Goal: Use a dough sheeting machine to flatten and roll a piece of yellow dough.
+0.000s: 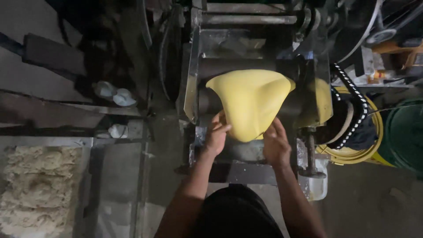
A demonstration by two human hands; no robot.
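Both hands grip the lower edge of the yellow dough sheet (251,103): left hand (217,134) and right hand (276,143) draw it off the roller machine (246,66); steady, even support seems needed.

Dim, murky shot with deep shadows at the top; the yellow dough sheet (251,103) shows brightest.

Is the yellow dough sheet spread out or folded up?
Spread out: the yellow dough sheet drapes wide over the roller machine, narrowing toward both hands.
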